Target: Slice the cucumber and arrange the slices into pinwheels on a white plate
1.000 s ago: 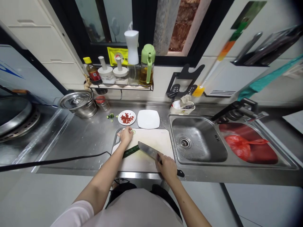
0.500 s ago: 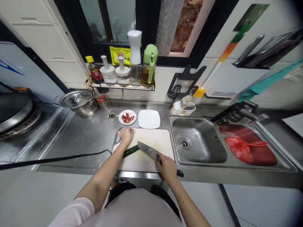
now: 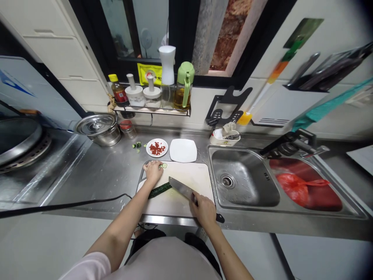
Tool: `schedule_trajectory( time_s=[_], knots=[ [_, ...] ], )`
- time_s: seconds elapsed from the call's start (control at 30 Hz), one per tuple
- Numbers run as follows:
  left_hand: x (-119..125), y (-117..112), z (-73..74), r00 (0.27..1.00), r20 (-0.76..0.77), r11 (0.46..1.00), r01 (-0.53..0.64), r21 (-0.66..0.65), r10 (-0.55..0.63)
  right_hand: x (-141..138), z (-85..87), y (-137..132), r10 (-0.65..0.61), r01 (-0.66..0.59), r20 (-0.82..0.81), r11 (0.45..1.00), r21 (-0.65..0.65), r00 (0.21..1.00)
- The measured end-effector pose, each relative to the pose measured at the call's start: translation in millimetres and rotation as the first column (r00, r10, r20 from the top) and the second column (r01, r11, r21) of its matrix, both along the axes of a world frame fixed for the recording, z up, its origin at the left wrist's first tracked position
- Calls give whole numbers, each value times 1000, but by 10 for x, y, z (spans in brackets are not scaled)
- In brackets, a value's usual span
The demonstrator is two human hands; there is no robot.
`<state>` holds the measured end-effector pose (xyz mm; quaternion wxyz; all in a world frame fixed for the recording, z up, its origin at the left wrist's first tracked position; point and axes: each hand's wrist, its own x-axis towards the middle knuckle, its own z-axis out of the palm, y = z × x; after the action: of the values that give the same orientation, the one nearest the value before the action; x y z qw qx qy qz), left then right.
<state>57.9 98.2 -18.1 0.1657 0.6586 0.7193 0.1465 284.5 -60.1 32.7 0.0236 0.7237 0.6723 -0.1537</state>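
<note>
My right hand (image 3: 204, 210) is wrapped around the handle of a wide-bladed kitchen knife (image 3: 180, 186). Beyond that hand a black handle end sticks out over the counter edge. The blade lies low over the white cutting board (image 3: 186, 208), its tip at the right end of a dark green cucumber (image 3: 159, 190). My left forearm hides the cucumber's other end. At the board's upper left, my left hand (image 3: 153, 172) has its fingertips pinched at pale cucumber slices (image 3: 164, 165); the exact grip is small in view.
Behind the board stand a plate of chopped red pieces (image 3: 157, 147) and a white square plate (image 3: 183, 150). Cucumber scraps (image 3: 138, 145) lie left of them. A double sink (image 3: 244, 179) is at right, a lidded pot (image 3: 99, 128) at left. A black cord (image 3: 72, 203) crosses the counter.
My left hand has drawn slightly left, and more of the cucumber slices shows at its fingertips. The knife stays by the cucumber's end. The whole view has shifted a little.
</note>
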Motion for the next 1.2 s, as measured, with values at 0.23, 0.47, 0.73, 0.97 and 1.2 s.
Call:
schedule_trajectory(
  time_s=[0.23,0.47,0.73,0.97,1.2],
  knots=[
    [11,-111,98,981,132,990,-142,18,139,-28,44,31,-33,33,2,999,-3,999],
    [-24,-581,104,965,248,995,-92,25,83,-31,-24,53,-46,47,-43,999,20,998],
    [-145,-897,112,918,240,949,299,100,-315,-99,-43,116,-98,99,-117,995,6,988],
    [-142,-979,50,904,121,911,399,105,-409,-129,-50,182,-86,76,-167,995,-67,982],
    [-159,-995,-13,901,76,901,418,116,-428,-229,42,232,17,-34,-135,992,-124,991]
  ],
)
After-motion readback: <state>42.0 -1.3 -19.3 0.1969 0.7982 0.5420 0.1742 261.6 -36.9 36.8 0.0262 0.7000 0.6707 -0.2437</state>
